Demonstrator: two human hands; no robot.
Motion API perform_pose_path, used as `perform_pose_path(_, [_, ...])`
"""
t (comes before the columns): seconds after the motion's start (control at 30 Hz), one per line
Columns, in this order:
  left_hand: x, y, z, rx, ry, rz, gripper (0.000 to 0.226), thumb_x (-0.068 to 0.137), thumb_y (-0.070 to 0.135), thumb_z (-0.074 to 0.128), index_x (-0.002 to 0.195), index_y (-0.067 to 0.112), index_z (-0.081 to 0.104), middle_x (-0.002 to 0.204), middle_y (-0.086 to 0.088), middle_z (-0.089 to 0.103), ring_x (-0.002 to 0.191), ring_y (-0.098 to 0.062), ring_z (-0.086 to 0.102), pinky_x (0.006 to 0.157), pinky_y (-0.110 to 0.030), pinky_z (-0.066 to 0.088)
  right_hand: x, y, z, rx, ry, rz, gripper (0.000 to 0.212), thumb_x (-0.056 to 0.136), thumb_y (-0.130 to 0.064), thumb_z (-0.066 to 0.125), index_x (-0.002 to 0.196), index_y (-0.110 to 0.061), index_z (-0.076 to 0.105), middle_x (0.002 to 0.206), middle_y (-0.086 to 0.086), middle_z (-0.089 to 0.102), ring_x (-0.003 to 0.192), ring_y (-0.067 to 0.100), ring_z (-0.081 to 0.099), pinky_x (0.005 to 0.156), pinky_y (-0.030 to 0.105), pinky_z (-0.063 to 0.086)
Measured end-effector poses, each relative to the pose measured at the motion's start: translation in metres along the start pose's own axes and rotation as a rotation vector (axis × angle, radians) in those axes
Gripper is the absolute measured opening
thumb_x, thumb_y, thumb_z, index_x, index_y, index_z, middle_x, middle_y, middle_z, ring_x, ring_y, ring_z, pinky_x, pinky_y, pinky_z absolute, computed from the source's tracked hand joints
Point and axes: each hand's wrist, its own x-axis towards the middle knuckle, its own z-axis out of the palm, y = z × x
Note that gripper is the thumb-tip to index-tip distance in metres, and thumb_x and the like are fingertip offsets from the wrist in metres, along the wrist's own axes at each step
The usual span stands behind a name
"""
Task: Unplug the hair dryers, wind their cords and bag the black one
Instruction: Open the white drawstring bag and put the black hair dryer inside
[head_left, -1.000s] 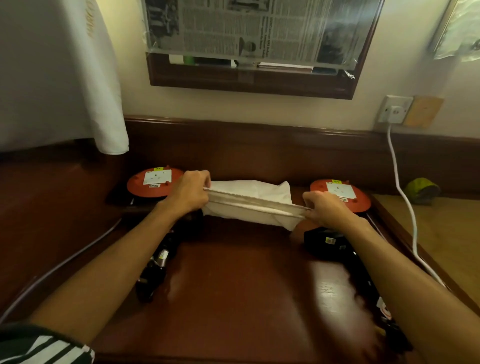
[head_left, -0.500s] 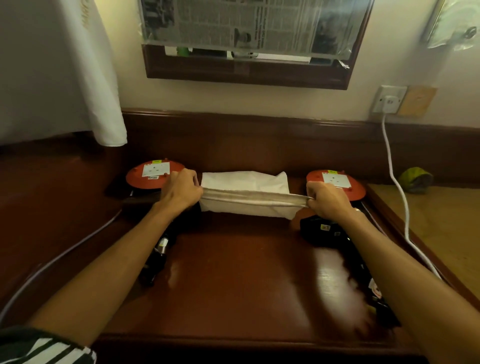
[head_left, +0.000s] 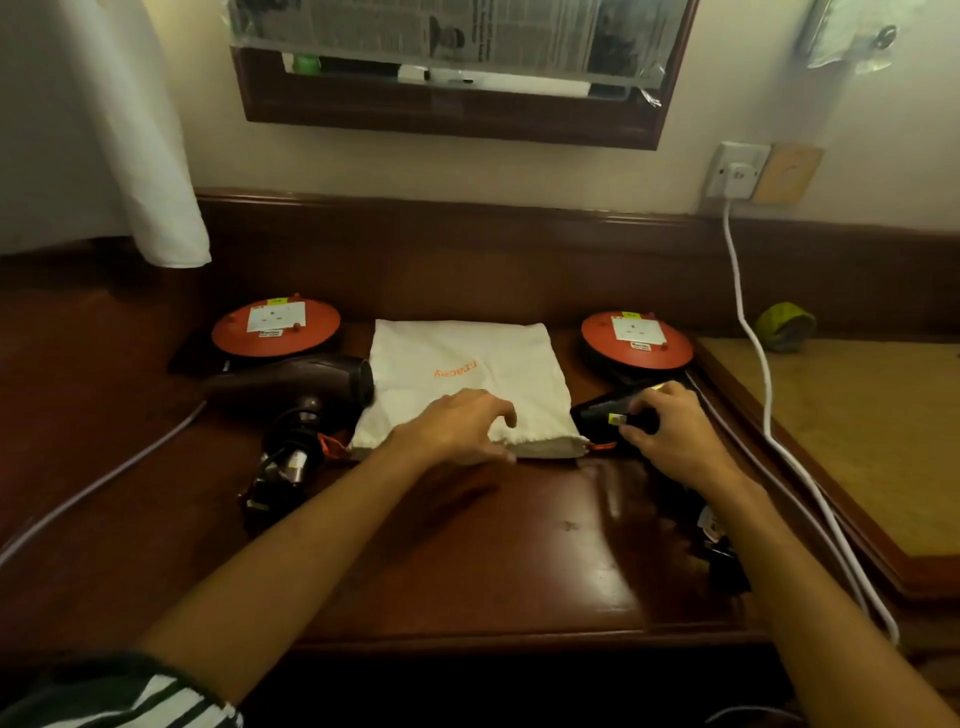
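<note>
Your left hand (head_left: 457, 426) rests flat on the white bag (head_left: 462, 374); your right hand (head_left: 670, 431) grips the black dryer (head_left: 602, 410), lying left-right on the dark wooden worktop (head_left: 467, 545) below a wall mirror (head_left: 452, 104).

- A dark reddish-brown wooden desk (head_left: 467, 561) with a glossy top carries everything; a raised wooden back rail runs along the wall.
- A white cloth bag (head_left: 462, 374) with orange lettering lies flat at the middle back, its open hem toward the near edge.
- A dark brown hair dryer (head_left: 296, 384) lies on its side just left of the bag, its nozzle touching the cloth.
- A black hair dryer (head_left: 608, 410) lies just right of the bag.
- Two orange cord reels, one back left (head_left: 275, 327), one back right (head_left: 636, 340).
- A grey cable (head_left: 104, 483) crosses the left part.
- A white cable (head_left: 810, 478) trails along the right edge.
</note>
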Motion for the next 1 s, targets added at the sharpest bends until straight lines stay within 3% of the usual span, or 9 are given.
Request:
perform_pose_path(0.1, [0.017,0.015,0.029,0.025,0.091,0.026,0.041,0.093,0.047,0.071,0.127,0.025,0.066,0.129,-0.004,0.063,0.115,-0.024,0.06,0.081,-0.03,0.044,-0.023,0.008,-0.004,-0.163,0.029,0.114,0.045,0.088,-0.03,0.073,0.129,-0.016,0.059,0.132,0.011,0.048,0.125,0.033,0.044,0.103,0.048,0.043])
perform_pose_path(0.2, [0.027,0.017,0.041,-0.004,0.217,-0.006,0.029,0.094,0.043,0.07,0.114,0.022,0.075,0.117,-0.004,0.069,0.106,-0.024,0.064,0.074,-0.03,0.043,-0.043,0.02,-0.006,-0.246,-0.162,0.307,0.076,0.09,-0.044,0.066,0.155,-0.031,0.028,0.149,0.014,0.036,0.134,0.039,0.043,0.107,0.054,0.042])
perform_pose_path(0.27, [0.032,0.017,0.042,-0.103,0.217,-0.033,0.029,0.092,0.043,0.073,0.109,0.02,0.079,0.11,-0.002,0.074,0.099,-0.022,0.067,0.071,-0.029,0.042,-0.051,0.028,-0.003,-0.177,-0.245,0.359,0.082,0.094,-0.047,0.061,0.158,-0.039,0.011,0.149,0.018,0.035,0.129,0.043,0.049,0.102,0.054,0.046])
perform_pose_path(0.4, [0.043,0.011,0.032,-0.347,0.13,-0.075,0.034,0.087,0.042,0.08,0.104,0.012,0.082,0.097,-0.004,0.078,0.088,-0.018,0.069,0.072,-0.032,0.055,-0.058,0.033,-0.008,-0.02,-0.271,0.348,0.093,0.091,-0.051,0.065,0.159,-0.038,0.003,0.144,0.023,0.049,0.118,0.04,0.059,0.095,0.047,0.052])
perform_pose_path(0.5, [0.05,0.005,0.026,-0.392,0.116,-0.048,0.032,0.086,0.035,0.081,0.104,0.008,0.082,0.097,-0.008,0.08,0.08,-0.013,0.067,0.069,-0.026,0.052,-0.066,0.033,-0.009,0.085,-0.229,0.308,0.094,0.09,-0.042,0.072,0.161,-0.026,0.014,0.149,0.016,0.05,0.12,0.034,0.061,0.085,0.037,0.053])
perform_pose_path(0.6, [0.056,0.003,0.022,-0.403,0.179,-0.056,0.028,0.087,0.033,0.082,0.101,0.009,0.083,0.094,-0.008,0.079,0.082,-0.015,0.067,0.071,-0.026,0.048,-0.073,0.036,-0.003,0.186,-0.048,0.301,0.081,0.087,-0.037,0.076,0.155,-0.021,0.036,0.142,0.015,0.057,0.123,0.034,0.059,0.095,0.04,0.051])
perform_pose_path(0.7, [0.058,0.004,0.018,-0.454,0.24,-0.095,0.027,0.085,0.031,0.084,0.1,0.009,0.083,0.092,-0.007,0.079,0.086,-0.017,0.069,0.072,-0.028,0.053,-0.076,0.036,0.001,0.307,0.05,0.307,0.07,0.086,-0.035,0.078,0.148,-0.018,0.049,0.13,0.014,0.066,0.112,0.029,0.065,0.09,0.032,0.05])
perform_pose_path(0.87, [0.063,0.001,0.01,-0.499,0.224,-0.123,0.023,0.088,0.025,0.082,0.1,0.006,0.082,0.089,-0.009,0.076,0.071,-0.013,0.065,0.05,-0.019,0.048,-0.078,0.031,-0.008,0.535,0.103,0.279,0.063,0.085,-0.031,0.079,0.141,-0.012,0.057,0.133,0.013,0.064,0.114,0.024,0.064,0.101,0.04,0.052])
perform_pose_path(1.0, [0.065,-0.002,0.007,-0.442,0.259,-0.184,0.02,0.089,0.022,0.08,0.098,0.005,0.081,0.084,-0.011,0.075,0.067,-0.018,0.07,0.05,-0.024,0.054,-0.085,0.02,-0.022,0.68,0.229,0.206,0.057,0.088,-0.021,0.077,0.139,-0.009,0.058,0.122,0.013,0.067,0.102,0.02,0.064,0.087,0.031,0.05])
